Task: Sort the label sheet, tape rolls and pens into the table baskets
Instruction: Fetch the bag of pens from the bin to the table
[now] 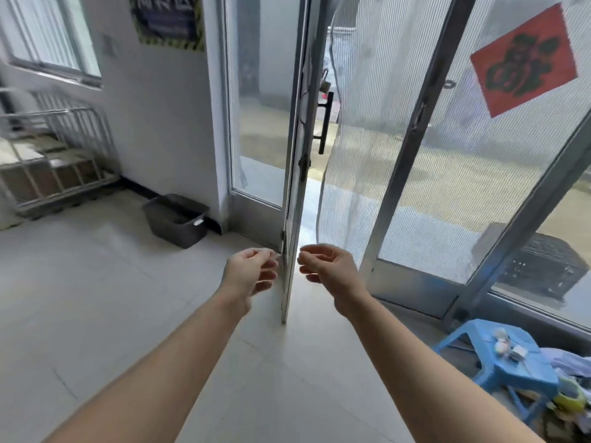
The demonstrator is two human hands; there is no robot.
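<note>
Hands hold the middle of the view: the left hand (252,273) and the right hand (329,270) are stretched out side by side, just apart, on either side of the near edge of a glass door leaf (289,187). Each hand has its fingers loosely curled toward the thumb, about half closed, and nothing shows in either one; blur hides the fingertips' finer detail. Label sheet, tape rolls, pens and table baskets lie outside this view.

The door leaf stands ajar and is seen edge-on, rising from between the hands toward twelve o'clock, with a black bar handle (326,123) on its far side. At one o'clock a striped mesh screen (367,139) hangs in the doorway. At two o'clock a red paper decoration (524,59) is stuck on the glazing. At three o'clock, behind the glass, sits a black crate (543,266). At four o'clock a blue plastic stool (527,375) carries a few small objects too blurred to tell.

At ten o'clock a grey bin (176,219) rests on the pale tiled floor (128,314) against the white wall. Farther out, toward nine o'clock, a metal cage trolley (57,155) holds cardboard boxes. At eleven o'clock a dark poster (166,20) with a striped border hangs on the wall.
</note>
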